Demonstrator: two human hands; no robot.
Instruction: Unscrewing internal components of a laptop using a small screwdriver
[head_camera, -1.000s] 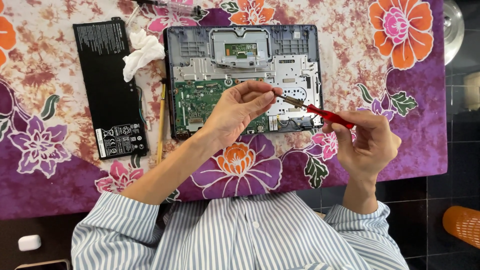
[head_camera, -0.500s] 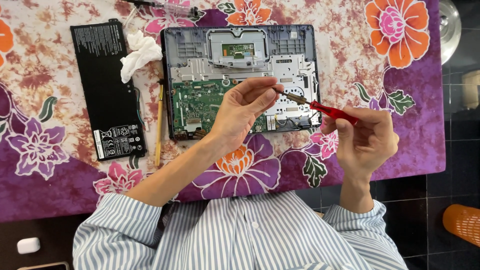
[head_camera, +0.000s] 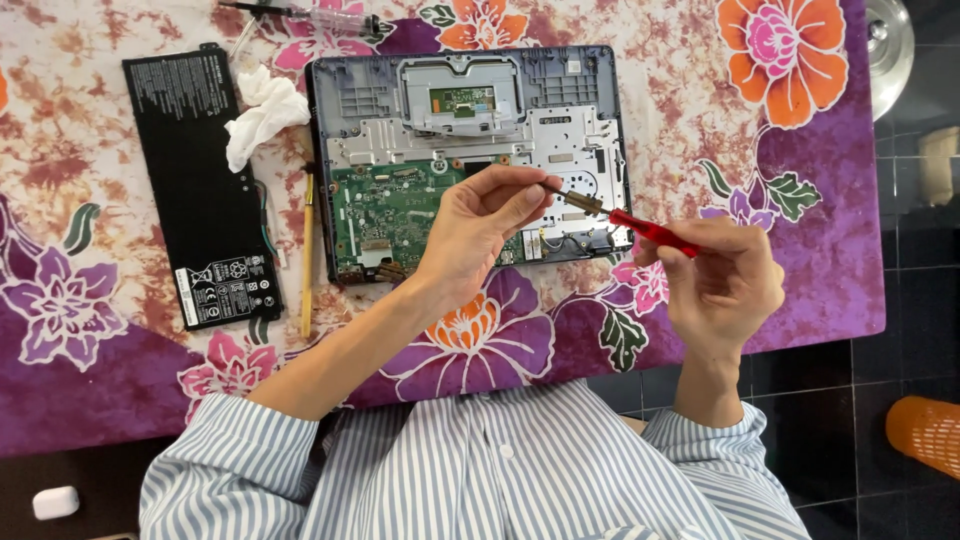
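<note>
An opened laptop base (head_camera: 470, 150) lies on a flowered purple cloth, its green circuit board (head_camera: 385, 215) and metal frame bare. My right hand (head_camera: 725, 285) grips the red handle of a small screwdriver (head_camera: 650, 232) held above the laptop's near right corner. My left hand (head_camera: 480, 230) pinches the screwdriver's metal tip end (head_camera: 575, 198) between thumb and fingers, over the board. Both hands hover above the laptop; whether a screw sits on the tip is too small to tell.
A flat black battery pack (head_camera: 200, 190) lies left of the laptop, with a crumpled white tissue (head_camera: 262, 112) and a thin yellow stick (head_camera: 307, 255) between them. A clear-handled tool (head_camera: 330, 18) lies at the far edge. An orange basket (head_camera: 925, 432) stands on the dark floor at right.
Both hands and the screwdriver have shifted slightly; the left fingers have slid along the shaft toward the tip. The view has drifted a little. Nothing was let go.
</note>
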